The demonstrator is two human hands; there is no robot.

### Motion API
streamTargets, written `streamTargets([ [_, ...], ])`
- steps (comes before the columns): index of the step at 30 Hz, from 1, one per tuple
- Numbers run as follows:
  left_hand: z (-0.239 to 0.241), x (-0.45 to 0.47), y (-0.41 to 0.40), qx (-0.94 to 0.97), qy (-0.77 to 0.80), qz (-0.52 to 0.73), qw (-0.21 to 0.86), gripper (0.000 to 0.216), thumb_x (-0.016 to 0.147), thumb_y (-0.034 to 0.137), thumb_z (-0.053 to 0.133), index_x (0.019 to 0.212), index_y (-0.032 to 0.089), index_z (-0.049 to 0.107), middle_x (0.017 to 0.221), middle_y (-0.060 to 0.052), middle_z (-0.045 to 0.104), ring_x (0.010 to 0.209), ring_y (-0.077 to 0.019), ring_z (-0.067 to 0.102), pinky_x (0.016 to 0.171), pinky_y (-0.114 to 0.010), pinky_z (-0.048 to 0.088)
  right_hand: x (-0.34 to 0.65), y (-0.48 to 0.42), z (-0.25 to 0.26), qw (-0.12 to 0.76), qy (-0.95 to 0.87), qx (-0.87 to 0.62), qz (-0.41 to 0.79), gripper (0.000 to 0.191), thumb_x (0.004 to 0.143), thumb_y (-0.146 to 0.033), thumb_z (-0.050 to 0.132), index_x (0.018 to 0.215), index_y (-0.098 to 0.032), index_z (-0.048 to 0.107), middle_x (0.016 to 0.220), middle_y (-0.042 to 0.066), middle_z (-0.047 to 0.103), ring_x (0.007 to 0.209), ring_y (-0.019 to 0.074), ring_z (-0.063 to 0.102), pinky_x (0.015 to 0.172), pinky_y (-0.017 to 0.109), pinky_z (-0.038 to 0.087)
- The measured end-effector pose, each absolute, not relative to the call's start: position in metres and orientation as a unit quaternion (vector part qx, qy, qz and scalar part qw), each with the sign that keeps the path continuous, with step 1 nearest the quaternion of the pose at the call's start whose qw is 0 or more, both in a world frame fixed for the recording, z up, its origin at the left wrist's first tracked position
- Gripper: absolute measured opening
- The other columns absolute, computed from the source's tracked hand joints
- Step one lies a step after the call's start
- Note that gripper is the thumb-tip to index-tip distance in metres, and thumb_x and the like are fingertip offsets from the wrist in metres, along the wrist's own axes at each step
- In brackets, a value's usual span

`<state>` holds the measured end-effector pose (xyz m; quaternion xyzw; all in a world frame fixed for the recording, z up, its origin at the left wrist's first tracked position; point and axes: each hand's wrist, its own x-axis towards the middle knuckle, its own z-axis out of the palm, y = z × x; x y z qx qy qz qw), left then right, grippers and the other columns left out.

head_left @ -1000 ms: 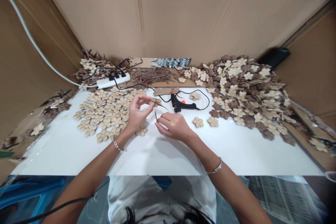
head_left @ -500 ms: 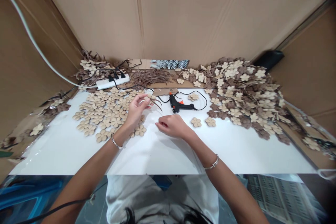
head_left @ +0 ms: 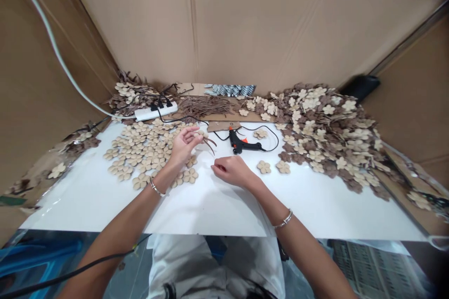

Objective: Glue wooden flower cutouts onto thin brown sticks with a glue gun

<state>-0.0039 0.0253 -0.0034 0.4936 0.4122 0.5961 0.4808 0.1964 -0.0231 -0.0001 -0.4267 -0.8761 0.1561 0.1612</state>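
Note:
My left hand (head_left: 182, 145) pinches a small tan paper flower (head_left: 202, 135) with thin brown strips trailing from it, held just above the white table (head_left: 217, 205). It hovers at the right edge of a spread of flat tan flower cut-outs (head_left: 143, 149). My right hand (head_left: 233, 170) rests on the table with its fingers curled under; what they hold, if anything, is hidden. A black and orange glue gun (head_left: 243, 142) lies just beyond my right hand. Two loose tan flowers (head_left: 264, 167) lie to its right.
A large heap of brown and cream flowers (head_left: 326, 131) fills the right side. A white power strip (head_left: 156, 111) with black plugs, a bundle of brown strips (head_left: 206, 103) and more flowers (head_left: 131, 93) lie at the back. Cardboard walls (head_left: 245, 23) enclose the table.
My hands have parted: the left drew the flower with its strips back to the left, and the right let go of the strips and sank to the table, curling shut.

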Motion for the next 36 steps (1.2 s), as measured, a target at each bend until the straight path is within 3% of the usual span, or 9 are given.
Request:
streamTargets([
  [5,0.024,-0.047,0.054,0.529,0.453,0.628,0.347,0.051,0.065,0.034,0.083,0.104,0.013,0.059,0.073,0.002,0.063,0.066,-0.0109,0.065,0.065,-0.023,0.052,0.195,-0.023,-0.001,0.162,-0.876,-0.422,0.169,0.033,0.094,-0.029,0.044,0.062,-0.018,0.042,0.059,-0.002,0.051,0.054,0.0097,0.034,0.056,0.027,0.018],
  [11,0.095,-0.157,0.149,0.487,0.615,0.61,0.109,0.032,0.082,0.028,0.072,0.095,0.008,0.052,0.083,0.003,0.061,0.064,-0.0036,0.057,0.063,-0.02,0.048,0.194,-0.024,0.0,0.168,-0.873,-0.421,0.181,0.032,0.093,-0.027,0.044,0.063,-0.019,0.045,0.06,-0.003,0.051,0.053,0.0097,0.033,0.056,0.026,0.019],
  [16,0.128,-0.222,0.19,0.421,0.717,0.549,0.081,0.034,0.091,0.038,0.057,0.081,0.006,0.052,0.069,0.004,0.055,0.072,-0.0089,0.057,0.074,-0.03,0.048,0.194,-0.024,-0.002,0.176,-0.869,-0.424,0.188,0.023,0.093,-0.024,0.045,0.073,-0.02,0.057,0.066,-0.002,0.059,0.057,0.0098,0.043,0.057,0.024,0.022],
  [20,0.119,-0.225,0.174,0.459,0.797,0.393,-0.01,0.05,0.084,0.058,0.058,0.076,0.008,0.061,0.079,-0.002,0.064,0.094,-0.0191,0.058,0.088,-0.039,0.042,0.199,-0.018,-0.003,0.235,-0.84,-0.463,0.157,0.016,0.095,-0.025,0.045,0.093,-0.022,0.061,0.08,-0.001,0.066,0.067,0.0108,0.054,0.06,0.023,0.027],
  [23,0.1,-0.196,0.143,0.574,0.744,0.341,-0.031,0.047,0.089,0.054,0.053,0.094,0.009,0.067,0.094,-0.007,0.069,0.089,-0.0197,0.058,0.082,-0.037,0.045,0.211,-0.009,0.0,0.275,-0.791,-0.541,0.081,0.029,0.099,-0.033,0.04,0.081,-0.02,0.06,0.078,0.001,0.065,0.071,0.0134,0.055,0.062,0.025,0.029],
  [26,0.073,-0.156,0.103,0.706,0.654,0.273,0.022,0.043,0.093,0.049,0.045,0.09,0.015,0.07,0.089,-0.006,0.07,0.082,-0.0186,0.061,0.077,-0.031,0.046,0.227,0.001,0.004,0.289,-0.722,-0.629,-0.014,0.032,0.098,-0.031,0.04,0.079,-0.019,0.062,0.083,0.006,0.065,0.083,0.0189,0.055,0.067,0.028,0.032],
  [29,0.044,-0.12,0.07,0.819,0.553,0.152,0.038,0.046,0.096,0.048,0.038,0.091,0.016,0.071,0.093,-0.01,0.07,0.087,-0.0232,0.063,0.078,-0.033,0.046,0.241,0.009,0.003,0.24,-0.702,-0.668,-0.051,0.021,0.089,-0.02,0.046,0.097,-0.018,0.066,0.104,0.01,0.065,0.098,0.0247,0.051,0.076,0.032,0.033],
  [33,0.02,-0.088,0.043,0.845,0.525,0.095,-0.039,0.038,0.095,0.041,0.041,0.098,0.016,0.07,0.102,-0.015,0.068,0.103,-0.0293,0.059,0.092,-0.041,0.042,0.248,0.012,-0.006,0.147,-0.721,-0.676,-0.048,0.046,0.079,-0.011,0.051,0.124,-0.021,0.059,0.121,0.012,0.06,0.109,0.03,0.044,0.083,0.038,0.031],
  [36,0.018,-0.072,0.026,0.859,0.503,0.092,0.0,0.038,0.095,0.044,0.042,0.1,0.017,0.068,0.102,-0.013,0.066,0.102,-0.0283,0.058,0.091,-0.04,0.043,0.249,0.012,-0.013,0.107,-0.74,-0.663,-0.05,0.053,0.078,-0.005,0.049,0.129,-0.021,0.056,0.123,0.013,0.06,0.113,0.0309,0.042,0.089,0.042,0.029],
])
